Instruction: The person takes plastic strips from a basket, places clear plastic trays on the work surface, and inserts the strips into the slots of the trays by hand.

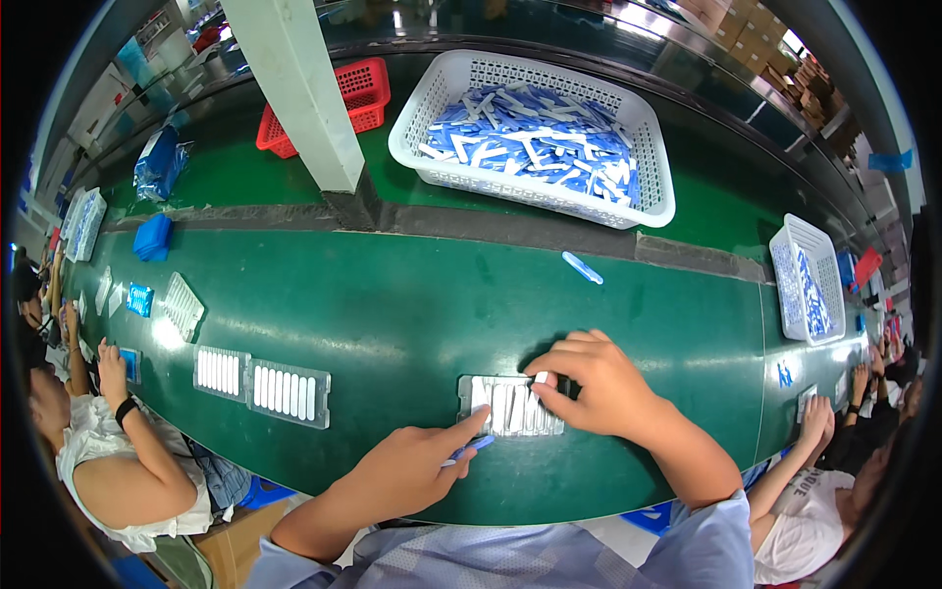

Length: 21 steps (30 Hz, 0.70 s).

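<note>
In front of me lies a clear plastic tray [510, 404] with slots, some of them holding slim white pieces. My right hand [597, 381] is at its right end, thumb and fingers pinched on a white-ended stick [541, 378]. My left hand [417, 465] comes in from the lower left, its index finger stretched onto the tray's left slots. Under that finger, the same hand grips a slim blue-and-white stick [475, 450]. Another blue stick [583, 268] lies alone on the green table beyond the tray.
Left of me sit two filled trays [286, 392] of white pieces. A large white basket [538, 200] heaped with blue-and-white sticks stands beyond the ledge, near a post [294, 88] and red basket [369, 88]. A smaller white basket [812, 285] is at right. Co-workers sit on both sides.
</note>
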### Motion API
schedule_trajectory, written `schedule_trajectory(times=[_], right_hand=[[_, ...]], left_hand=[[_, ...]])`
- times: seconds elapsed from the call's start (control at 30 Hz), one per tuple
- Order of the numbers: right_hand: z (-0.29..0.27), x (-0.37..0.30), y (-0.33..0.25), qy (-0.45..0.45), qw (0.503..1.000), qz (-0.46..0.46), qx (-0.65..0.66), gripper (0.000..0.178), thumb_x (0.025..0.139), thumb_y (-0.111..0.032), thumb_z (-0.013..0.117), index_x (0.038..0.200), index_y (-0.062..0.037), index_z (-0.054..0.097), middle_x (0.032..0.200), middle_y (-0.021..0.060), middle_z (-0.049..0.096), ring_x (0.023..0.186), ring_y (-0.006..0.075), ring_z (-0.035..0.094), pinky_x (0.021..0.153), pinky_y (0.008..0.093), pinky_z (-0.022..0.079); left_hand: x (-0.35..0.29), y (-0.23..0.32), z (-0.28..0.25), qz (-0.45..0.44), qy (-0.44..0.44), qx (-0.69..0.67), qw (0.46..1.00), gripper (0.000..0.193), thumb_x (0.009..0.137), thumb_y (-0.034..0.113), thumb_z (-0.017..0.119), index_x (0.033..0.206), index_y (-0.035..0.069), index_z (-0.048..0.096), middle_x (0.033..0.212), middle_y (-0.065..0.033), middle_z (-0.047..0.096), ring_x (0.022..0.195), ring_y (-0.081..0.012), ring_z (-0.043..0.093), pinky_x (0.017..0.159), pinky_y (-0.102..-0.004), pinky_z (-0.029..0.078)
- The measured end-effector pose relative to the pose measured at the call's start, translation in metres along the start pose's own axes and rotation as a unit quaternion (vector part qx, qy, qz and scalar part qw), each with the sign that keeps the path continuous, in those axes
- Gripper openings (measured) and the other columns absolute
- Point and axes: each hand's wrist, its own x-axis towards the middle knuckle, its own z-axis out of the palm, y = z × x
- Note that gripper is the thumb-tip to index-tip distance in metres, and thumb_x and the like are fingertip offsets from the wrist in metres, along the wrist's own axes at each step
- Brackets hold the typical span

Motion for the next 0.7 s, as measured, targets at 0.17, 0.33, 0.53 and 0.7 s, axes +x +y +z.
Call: schedule_trajectory(times=[0.17, 0.33, 0.53, 0.7], right_hand=[[-0.001, 0.002, 0.000, -0.029, 0.997, -0.055, -0.055, 0.028, 0.084, -0.020, 0.074, 0.110, -0.0120, 0.072, 0.095, 0.0055, 0.061, 0.094, 0.0250, 0.058, 0.081, 0.0377, 0.041], [0.002, -0.005, 0.000, 0.008, 0.998, -0.069, 0.002, 0.036, 0.083, -0.029, 0.076, 0.115, -0.0134, 0.071, 0.098, 0.0052, 0.060, 0.095, 0.0249, 0.056, 0.083, 0.0385, 0.042], [0.004, -0.015, -0.007, -0.016, 0.957, -0.200, -0.210, 0.046, 0.085, -0.047, 0.072, 0.119, -0.0159, 0.071, 0.132, 0.0082, 0.057, 0.113, 0.0250, 0.055, 0.094, 0.0408, 0.043], [-0.001, -0.015, -0.013, 0.000, 0.978, -0.183, -0.099, 0.044, 0.086, -0.044, 0.072, 0.119, -0.0146, 0.071, 0.132, 0.0094, 0.057, 0.113, 0.0264, 0.056, 0.094, 0.0406, 0.042]], left_hand=[[-0.002, 0.002, -0.004, -0.015, -0.060, 0.049, 0.997, 0.051, 0.096, 0.010, 0.060, 0.146, 0.010, 0.049, 0.085, -0.0213, 0.070, 0.071, -0.0429, 0.065, 0.066, -0.0474, 0.052], [-0.004, 0.010, -0.011, -0.021, -0.012, -0.085, 0.996, 0.039, 0.099, 0.010, 0.060, 0.137, 0.003, 0.057, 0.082, -0.0127, 0.072, 0.059, -0.0223, 0.064, 0.058, -0.0346, 0.050], [-0.012, -0.001, -0.009, -0.098, 0.039, -0.369, 0.923, 0.026, 0.104, 0.011, 0.055, 0.124, -0.005, 0.062, 0.089, -0.0079, 0.073, 0.059, -0.0069, 0.056, 0.054, -0.0224, 0.043], [-0.010, 0.002, -0.008, -0.113, 0.047, -0.411, 0.903, 0.025, 0.104, 0.011, 0.056, 0.124, -0.004, 0.062, 0.092, -0.0091, 0.073, 0.060, -0.0076, 0.056, 0.056, -0.0228, 0.045]])
